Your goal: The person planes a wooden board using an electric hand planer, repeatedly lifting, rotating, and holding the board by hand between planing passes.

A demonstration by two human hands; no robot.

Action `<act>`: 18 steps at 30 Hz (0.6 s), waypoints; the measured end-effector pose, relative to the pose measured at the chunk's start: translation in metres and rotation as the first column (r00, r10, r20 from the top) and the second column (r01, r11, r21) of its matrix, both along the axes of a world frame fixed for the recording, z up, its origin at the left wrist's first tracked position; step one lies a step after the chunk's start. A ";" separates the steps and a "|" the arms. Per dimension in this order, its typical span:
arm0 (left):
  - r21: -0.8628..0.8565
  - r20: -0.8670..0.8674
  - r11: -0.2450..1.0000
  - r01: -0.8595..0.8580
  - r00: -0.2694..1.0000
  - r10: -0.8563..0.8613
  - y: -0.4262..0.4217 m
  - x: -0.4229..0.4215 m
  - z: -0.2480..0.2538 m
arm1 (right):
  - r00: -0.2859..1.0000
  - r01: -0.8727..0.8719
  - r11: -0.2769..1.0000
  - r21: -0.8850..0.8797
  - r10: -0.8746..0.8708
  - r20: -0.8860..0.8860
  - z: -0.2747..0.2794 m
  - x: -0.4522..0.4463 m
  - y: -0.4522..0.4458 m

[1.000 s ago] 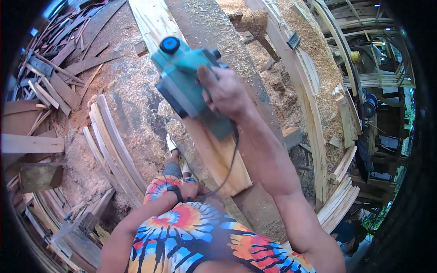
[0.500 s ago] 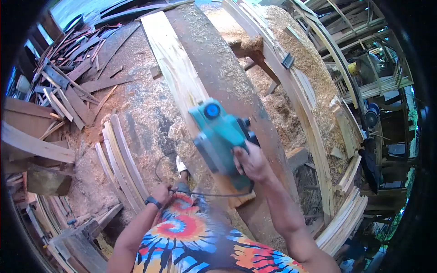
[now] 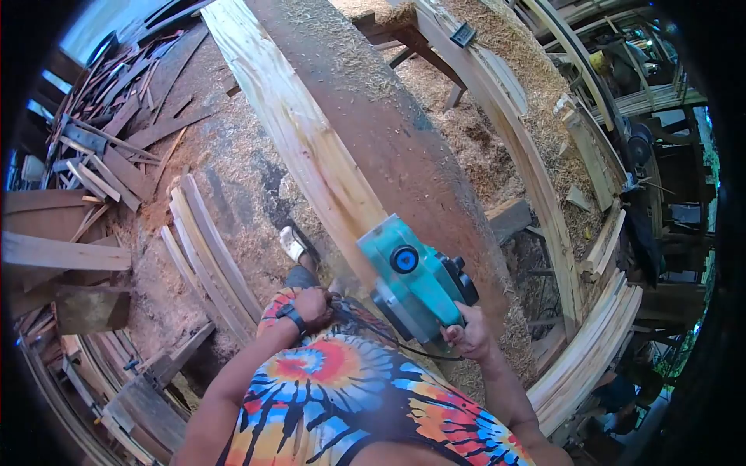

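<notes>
At the near end of the long pale plank [image 3: 299, 128], a teal elec. planer [image 3: 416, 283] is set over the wood, w/ that end of the plank hidden beneath it. Its rear handle is gripped by the R hand [image 3: 468, 334], fingers wrapped round. A round black knob [image 3: 405, 259] w/ blue centre is seen on the planer's upper side. A blk cord [image 3: 423, 353] is trailed from the planer past the plank's near end, twd the L hand [image 3: 315, 306].

L of the plank's near end, the L hand is held close to the multicol. shirt [image 3: 322, 380]; mostly its back is seen, fingers tucked from view, so whether the cord is pinched can't be told. A dk watch [image 3: 291, 312] is worn on that wrist.

The plank is laid along the L side of a brown bench [image 3: 396, 147], shavings being scattered on the bench R of the plank. Farther R of the plank, a long beam [image 3: 528, 159] is placed, w/ a small dk piece [image 3: 463, 34] rested on it; a stack of pale strips [image 3: 587, 349] is piled R of the plank's near end, well apart.

Just L of the plank, a pale shoe [image 3: 293, 244] is seen; farther L, curved boards [image 3: 208, 248] are laid nr each other, and beyond them from the plank scrap wood [image 3: 116, 155] is heaped.
</notes>
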State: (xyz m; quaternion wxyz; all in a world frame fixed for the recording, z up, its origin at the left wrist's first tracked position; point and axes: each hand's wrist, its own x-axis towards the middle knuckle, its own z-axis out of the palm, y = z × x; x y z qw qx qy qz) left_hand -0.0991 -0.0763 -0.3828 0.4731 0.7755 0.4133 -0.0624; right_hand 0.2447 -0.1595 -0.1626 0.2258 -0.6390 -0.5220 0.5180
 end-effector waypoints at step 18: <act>-0.074 0.256 0.979 0.190 0.953 -0.165 0.107 -0.058 -0.003 | 1.000 -0.025 0.996 0.080 0.026 -0.001 0.012 -0.064 0.159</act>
